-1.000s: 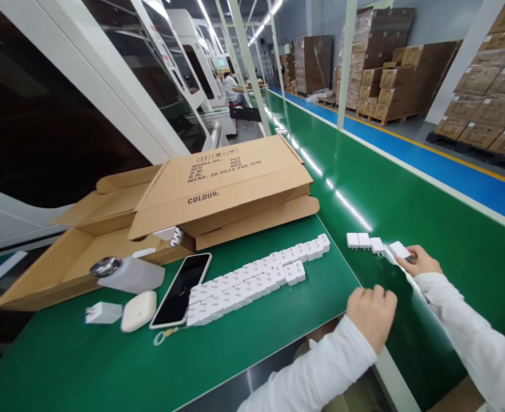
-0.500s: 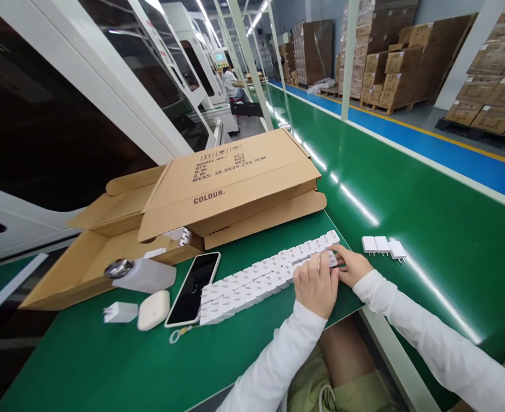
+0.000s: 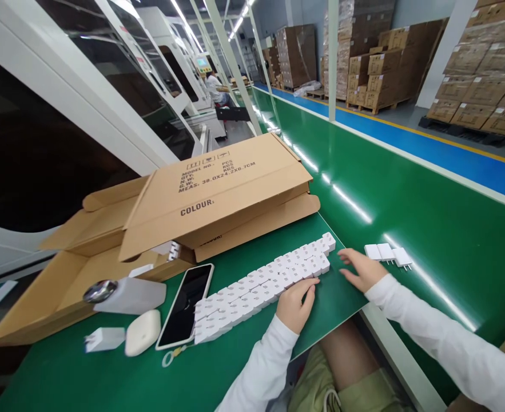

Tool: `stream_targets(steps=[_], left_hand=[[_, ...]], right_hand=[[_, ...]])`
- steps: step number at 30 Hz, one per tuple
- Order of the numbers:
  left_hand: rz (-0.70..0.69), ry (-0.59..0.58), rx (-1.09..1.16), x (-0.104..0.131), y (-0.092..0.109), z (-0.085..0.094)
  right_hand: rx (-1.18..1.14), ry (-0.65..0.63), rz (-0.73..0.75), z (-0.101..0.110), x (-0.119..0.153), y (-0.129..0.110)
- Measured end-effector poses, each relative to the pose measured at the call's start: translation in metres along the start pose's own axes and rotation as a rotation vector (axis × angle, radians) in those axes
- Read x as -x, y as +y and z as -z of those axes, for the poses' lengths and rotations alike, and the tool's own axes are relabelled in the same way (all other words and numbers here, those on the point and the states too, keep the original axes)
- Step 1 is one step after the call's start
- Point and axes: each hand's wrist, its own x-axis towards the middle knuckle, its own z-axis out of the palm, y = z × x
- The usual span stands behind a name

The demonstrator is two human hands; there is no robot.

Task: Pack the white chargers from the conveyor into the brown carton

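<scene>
Two long rows of white plug chargers stand side by side on the green table, prongs facing up. Along the near side of the rows lies my left hand, its fingers stretched out against the chargers and its thumb apart; it holds nothing. My right hand hovers just past the right end of the rows, fingers spread and empty. Beyond it, a few more white chargers lie in a short line on the green surface to the right.
A large cardboard box stands behind the rows, with an open carton at its left. Nearer are a phone, a white bottle with a metallic cap, a cream rounded case and a single charger.
My right hand has drawn away from the row's end to the right. My left hand has come off the top of the chargers to their near side. The view has shifted slightly.
</scene>
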Motion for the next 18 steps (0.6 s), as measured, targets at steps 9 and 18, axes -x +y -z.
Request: stream_targets(steps=[9,18], left_hand=[[-0.140,-0.207,-0.265,-0.040,0.082,-0.056],[0.038,-0.481,-0.346,-0.108,0.111,-0.162]], right_hand=[[0.384,0.059,-0.499,0.043,0.042,0.135],[0.254,0.119,-0.495,0.046,0.066,0.157]])
